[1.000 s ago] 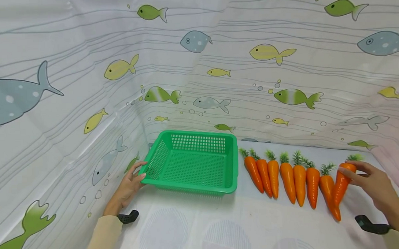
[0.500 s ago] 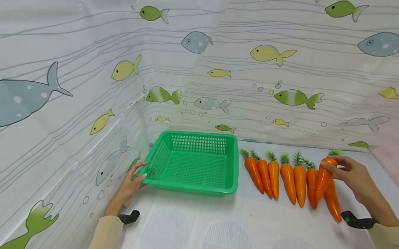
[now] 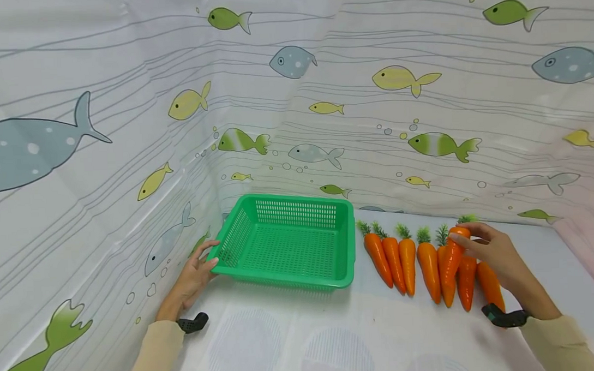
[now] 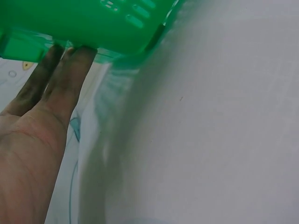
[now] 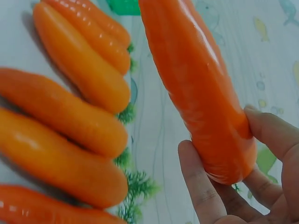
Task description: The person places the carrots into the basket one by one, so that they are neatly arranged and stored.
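Fish-print wall (image 3: 355, 172), white table (image 3: 376, 346). Head view: left hand (image 3: 193, 277) grips basket (image 3: 280, 278) rim; right hand (image 3: 497, 255) holds carrot (image 3: 450, 274) over other carrots (image 3: 407, 266). Step seems carrying it basketward; next calls for passing them, then lowering. Left wrist: fingers nearly straight under rim. Right wrist: thumb, fingers round thick end.

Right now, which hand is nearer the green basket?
Left. The left hand touches the green basket at its left rim; the right hand holds a carrot well to its right.

Wrist views are dim, with glare on the held carrot (image 5: 198, 88)
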`<state>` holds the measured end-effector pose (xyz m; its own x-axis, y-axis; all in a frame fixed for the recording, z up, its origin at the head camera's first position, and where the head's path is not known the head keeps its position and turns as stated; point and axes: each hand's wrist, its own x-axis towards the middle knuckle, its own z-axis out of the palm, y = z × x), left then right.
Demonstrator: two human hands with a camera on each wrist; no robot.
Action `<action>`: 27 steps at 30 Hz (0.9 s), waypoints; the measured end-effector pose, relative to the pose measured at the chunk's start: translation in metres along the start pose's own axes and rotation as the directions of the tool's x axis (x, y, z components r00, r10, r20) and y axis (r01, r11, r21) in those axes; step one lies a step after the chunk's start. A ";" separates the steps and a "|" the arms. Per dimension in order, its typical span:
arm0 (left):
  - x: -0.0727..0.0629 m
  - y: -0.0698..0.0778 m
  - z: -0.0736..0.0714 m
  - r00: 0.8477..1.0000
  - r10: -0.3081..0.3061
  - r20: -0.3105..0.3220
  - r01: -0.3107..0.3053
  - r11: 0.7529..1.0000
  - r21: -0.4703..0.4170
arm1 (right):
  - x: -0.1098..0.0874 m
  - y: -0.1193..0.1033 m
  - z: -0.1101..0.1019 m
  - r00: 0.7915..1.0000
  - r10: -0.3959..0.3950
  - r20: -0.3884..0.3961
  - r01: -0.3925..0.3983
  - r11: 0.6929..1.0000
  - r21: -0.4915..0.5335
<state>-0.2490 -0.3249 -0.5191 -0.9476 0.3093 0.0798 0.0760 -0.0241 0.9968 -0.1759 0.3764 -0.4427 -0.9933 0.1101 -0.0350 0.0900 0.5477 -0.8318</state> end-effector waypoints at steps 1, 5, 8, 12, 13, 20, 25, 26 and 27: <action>0.000 0.000 0.000 1.000 0.001 -0.001 -0.001 1.000 0.001 | 0.002 -0.003 0.002 1.000 -0.002 0.013 0.002 1.000 0.016; 0.000 0.001 0.001 1.000 0.002 -0.009 -0.002 1.000 0.008 | 0.006 -0.015 0.012 0.999 -0.009 0.052 0.006 0.999 0.054; 0.000 0.001 0.002 1.000 -0.007 -0.016 0.007 1.000 0.007 | 0.010 -0.023 0.019 0.998 -0.018 0.059 0.014 0.998 0.061; 0.000 0.000 0.002 1.000 -0.013 -0.025 0.013 1.000 0.007 | 0.016 -0.032 0.029 0.997 -0.052 0.058 0.047 0.996 0.079; 0.000 -0.001 0.001 1.000 -0.012 -0.026 0.012 1.000 0.008 | 0.017 -0.034 0.031 0.996 -0.064 0.059 0.059 0.995 0.082; 0.000 -0.001 0.001 0.999 -0.017 -0.033 0.017 1.000 0.012 | 0.024 -0.049 0.050 0.990 -0.098 0.104 0.081 0.984 0.160; 0.000 0.002 0.003 0.999 -0.020 -0.047 0.021 0.999 0.024 | 0.031 -0.062 0.066 0.984 -0.127 0.123 0.102 0.976 0.194; 0.000 0.003 0.003 0.999 -0.020 -0.047 0.021 0.999 0.027 | 0.032 -0.065 0.069 0.983 -0.133 0.127 0.106 0.974 0.200; -0.001 0.003 0.004 0.999 -0.019 -0.045 0.020 0.999 0.026 | 0.034 -0.068 0.073 0.982 -0.135 0.130 0.107 0.973 0.204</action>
<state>-0.2472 -0.3218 -0.5162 -0.9619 0.2666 0.0605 0.0645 0.0066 0.9979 -0.2207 0.2824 -0.4278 -0.9973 -0.0735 0.0059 -0.0332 0.3759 -0.9261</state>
